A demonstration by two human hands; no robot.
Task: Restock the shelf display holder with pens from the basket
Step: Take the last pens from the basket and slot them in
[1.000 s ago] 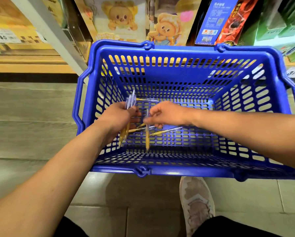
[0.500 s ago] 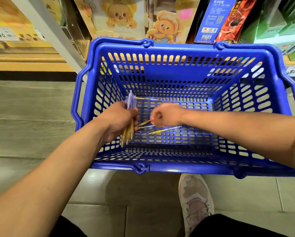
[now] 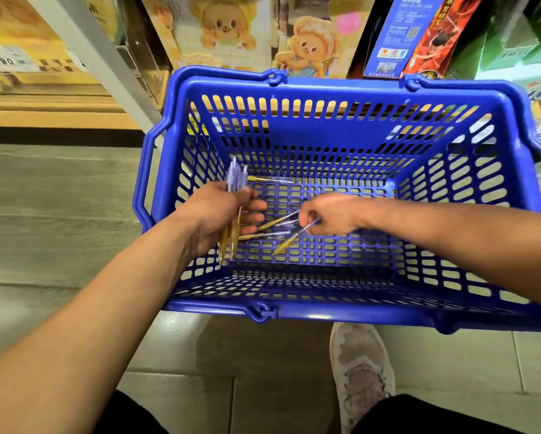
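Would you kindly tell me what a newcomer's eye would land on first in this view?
The big blue slotted plastic basket fills the middle of the view, in front of the shelves. Inside it at the left, the left hand grips a bundle of gold-and-clear pens, while the right hand pinches the clear end of one more gold pen low over the basket floor. A few loose gold pens lie between the hands.

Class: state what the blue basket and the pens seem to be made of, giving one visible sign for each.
Basket: probably moulded plastic, glossy; its rim shines and its walls are evenly slotted.
Pens: seemingly plastic, clear upper barrels, gold lower ends; whether that gold is metal cannot be told.
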